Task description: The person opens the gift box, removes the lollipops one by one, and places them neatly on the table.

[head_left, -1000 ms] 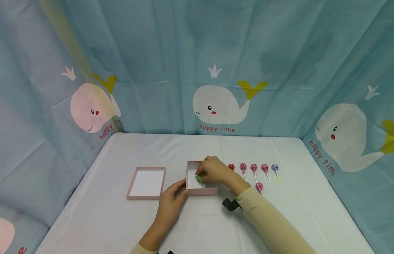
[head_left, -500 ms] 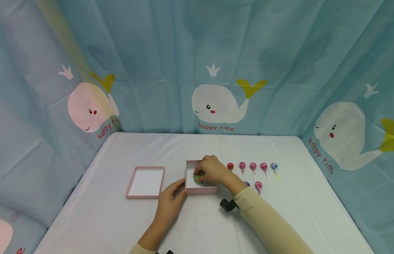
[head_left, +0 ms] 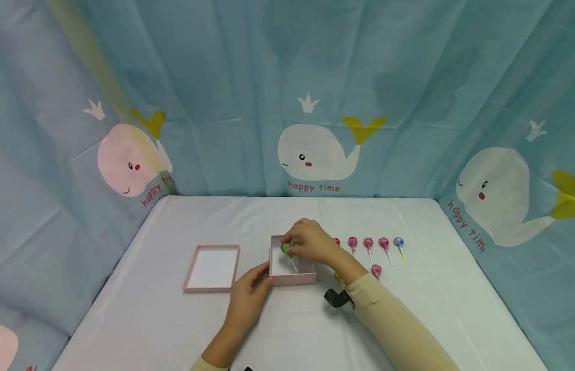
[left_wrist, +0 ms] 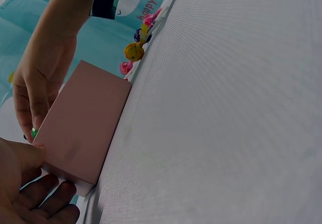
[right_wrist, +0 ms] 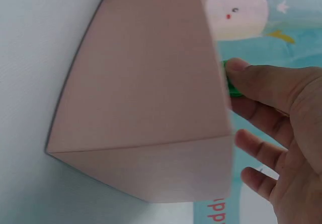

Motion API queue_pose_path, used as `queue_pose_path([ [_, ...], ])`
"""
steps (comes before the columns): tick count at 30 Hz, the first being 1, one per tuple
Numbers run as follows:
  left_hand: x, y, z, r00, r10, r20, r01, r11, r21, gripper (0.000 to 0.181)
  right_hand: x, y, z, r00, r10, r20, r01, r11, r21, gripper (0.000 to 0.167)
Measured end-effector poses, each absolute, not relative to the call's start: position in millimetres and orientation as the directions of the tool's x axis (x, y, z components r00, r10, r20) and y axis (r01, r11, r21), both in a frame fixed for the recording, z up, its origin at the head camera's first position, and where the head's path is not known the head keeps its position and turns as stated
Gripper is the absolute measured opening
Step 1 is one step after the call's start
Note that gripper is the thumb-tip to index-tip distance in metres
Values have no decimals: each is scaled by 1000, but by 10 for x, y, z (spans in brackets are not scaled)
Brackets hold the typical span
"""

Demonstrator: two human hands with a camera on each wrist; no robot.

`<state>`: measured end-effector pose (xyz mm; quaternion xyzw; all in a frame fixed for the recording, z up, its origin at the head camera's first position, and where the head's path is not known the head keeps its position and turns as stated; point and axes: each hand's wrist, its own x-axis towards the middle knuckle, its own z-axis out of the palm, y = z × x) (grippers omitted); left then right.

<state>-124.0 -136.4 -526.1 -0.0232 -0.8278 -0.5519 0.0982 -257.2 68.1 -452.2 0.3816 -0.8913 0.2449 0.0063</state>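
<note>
In the head view my right hand [head_left: 311, 241] pinches a green-wrapped lollipop [head_left: 286, 248] between thumb and fingertips, over the inside of a pink box [head_left: 293, 280] with a white interior. The lollipop's white stick points down towards the box floor. My left hand [head_left: 249, 300] holds that box at its front left corner. In the left wrist view its thumb lies on the pink wall [left_wrist: 83, 126] and the other fingers bend round the corner. Beyond the box wall in the right wrist view, only part of the green wrapper [right_wrist: 232, 83] shows at my fingertips.
Left of the box lies a shallow pink lid [head_left: 210, 290], white side up. On the right, several lollipops [head_left: 368, 242] with pink, red and blue wrappers lie on the white table. A yellow lollipop [left_wrist: 134, 52] is partly hidden below my right wrist in the head view.
My right hand has risen slightly, lifting the green lollipop from low in the box, and its stick now hangs more upright. My left hand and the box stay in place.
</note>
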Motion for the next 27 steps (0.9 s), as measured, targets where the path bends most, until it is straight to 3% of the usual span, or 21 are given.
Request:
queue_pose_path([
  [14, -1234, -1338, -5264, -979, -84, 187, 141, 383, 913, 45, -2365, 1035, -4280, -729, -578, 366, -675, 522, -521, 26],
  [27, -1236, -1350, -5255, -980, -94, 178, 126, 401, 907, 46, -2133, 1392, -4247, -772, -464, 433, -634, 518, -575, 26],
])
